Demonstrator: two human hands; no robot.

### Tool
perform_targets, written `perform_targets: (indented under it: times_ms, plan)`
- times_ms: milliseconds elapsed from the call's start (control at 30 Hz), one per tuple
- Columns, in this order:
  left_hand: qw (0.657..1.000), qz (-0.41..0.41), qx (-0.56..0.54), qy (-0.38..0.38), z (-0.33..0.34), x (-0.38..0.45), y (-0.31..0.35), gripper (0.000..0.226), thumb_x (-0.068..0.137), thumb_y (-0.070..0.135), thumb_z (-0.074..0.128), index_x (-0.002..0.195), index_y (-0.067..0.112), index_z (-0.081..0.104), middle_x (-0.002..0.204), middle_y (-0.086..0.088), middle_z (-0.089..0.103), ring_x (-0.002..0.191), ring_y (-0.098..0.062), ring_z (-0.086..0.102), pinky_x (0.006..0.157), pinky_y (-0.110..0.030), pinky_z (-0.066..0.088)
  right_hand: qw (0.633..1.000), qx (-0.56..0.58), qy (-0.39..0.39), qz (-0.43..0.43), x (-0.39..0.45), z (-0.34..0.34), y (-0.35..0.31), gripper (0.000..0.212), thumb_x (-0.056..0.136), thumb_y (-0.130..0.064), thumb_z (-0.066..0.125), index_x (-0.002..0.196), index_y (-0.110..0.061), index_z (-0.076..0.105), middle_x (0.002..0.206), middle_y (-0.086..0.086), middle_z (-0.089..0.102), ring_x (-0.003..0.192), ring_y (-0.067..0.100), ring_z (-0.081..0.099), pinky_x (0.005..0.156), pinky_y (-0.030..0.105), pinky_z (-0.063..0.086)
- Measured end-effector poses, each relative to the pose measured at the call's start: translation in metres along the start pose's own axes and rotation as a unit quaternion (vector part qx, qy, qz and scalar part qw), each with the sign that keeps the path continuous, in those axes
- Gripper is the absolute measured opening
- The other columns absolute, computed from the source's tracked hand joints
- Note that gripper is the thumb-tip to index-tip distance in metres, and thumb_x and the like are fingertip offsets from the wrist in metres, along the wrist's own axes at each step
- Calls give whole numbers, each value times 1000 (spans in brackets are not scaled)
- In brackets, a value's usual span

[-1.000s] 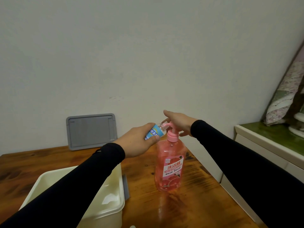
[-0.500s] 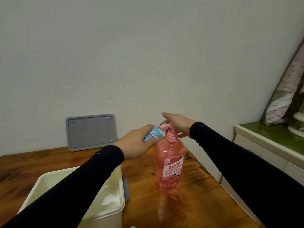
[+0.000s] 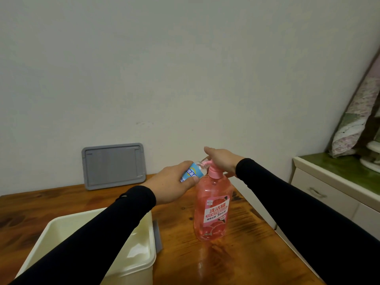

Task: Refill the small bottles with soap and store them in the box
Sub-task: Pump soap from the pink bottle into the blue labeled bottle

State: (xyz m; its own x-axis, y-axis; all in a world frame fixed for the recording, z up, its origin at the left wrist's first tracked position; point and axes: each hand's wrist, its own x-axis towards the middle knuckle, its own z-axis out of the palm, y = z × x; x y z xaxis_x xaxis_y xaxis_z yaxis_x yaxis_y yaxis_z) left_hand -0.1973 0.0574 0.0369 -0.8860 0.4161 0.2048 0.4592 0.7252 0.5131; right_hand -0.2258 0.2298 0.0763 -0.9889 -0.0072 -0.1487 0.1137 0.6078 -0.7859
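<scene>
A cream rectangular plastic box sits open at the near left of the wooden table. Beyond it the left hand grips a small clear bottle with a blue label, tilted, its mouth at the spout of the tall pink pump soap bottle. The right hand presses flat-fingered on the pump, and a grey plastic lid leans against the wall.

Soap bottle: standing on table, right of box.
Small bottle: tilting, mouth meeting pump spout, left of pump.
Left hand: gripping small bottle.
Right hand: resting on pump.
Lid: leaning against wall, behind box.
Cabinet: sitting right of table.
</scene>
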Motion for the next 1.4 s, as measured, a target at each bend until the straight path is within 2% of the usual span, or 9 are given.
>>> perform_targets:
  times_ms: [233,467,700,867,967,1133,1233,1300,1400]
  plan:
    - [1000,18,-11,16,-9,1,5,42,96,48,45,134,30,41,113,4,63,96,-12,59,77,-22,48,1000,0,-5,-6,3,-11,-6,60,97,-55,25,126,-13,57,112,6,60,98,21,54,98,42,39]
    - [999,11,-28,11,0,-1,1,48,95,49,46,139,31,39,118,6,60,97,-10,58,79,-21,47,1000,12,3,-3,1,-3,0,55,101,-45,26,131,-5,50,132,12,54,100,22,50,81,31,36]
    - [999,7,-29,9,-6,-2,6,45,95,48,47,136,29,40,116,5,60,96,-10,58,77,-20,48,1000,-28,-3,-13,-2,-7,-5,58,100,-47,24,133,-9,52,135,9,53,104,20,49,84,30,32]
    - [999,11,-41,17,-14,-3,11,41,94,44,51,131,26,45,112,5,62,94,-11,59,77,-21,49,997,-66,-7,-32,-6,-15,-13,62,100,-51,20,139,-9,45,143,10,46,122,22,43,90,30,27]
    - [998,0,-56,16,-13,-5,12,41,94,43,53,130,27,44,110,6,61,91,-10,60,74,-20,51,997,-60,7,-42,-6,-14,-12,64,100,-53,19,139,-10,46,142,10,47,120,21,44,96,31,29]
    - [996,-17,-86,18,-12,-9,14,41,92,41,57,128,28,43,106,4,60,86,-11,62,63,-16,51,995,-50,42,-77,-12,-12,-13,52,101,-39,24,132,-7,51,129,13,56,115,26,52,98,33,36]
    - [995,-29,-90,18,-10,-10,12,40,91,41,59,126,29,43,106,2,61,88,-14,64,68,-21,54,992,-41,76,-93,-16,-12,-15,49,101,-35,28,125,-2,55,120,22,60,112,39,55,95,44,43]
    - [995,-34,-90,17,-9,-10,11,40,90,42,59,125,29,42,106,2,62,87,-14,64,70,-22,54,991,-32,89,-95,-18,-12,-16,50,100,-38,30,123,-2,57,121,23,60,111,41,56,95,46,45]
    - [995,-42,-93,12,-8,-12,8,41,90,43,59,124,29,42,106,1,64,85,-13,64,65,-18,52,989,-58,84,-108,-22,-12,-20,44,102,-25,23,126,0,51,130,19,55,111,35,55,100,43,42]
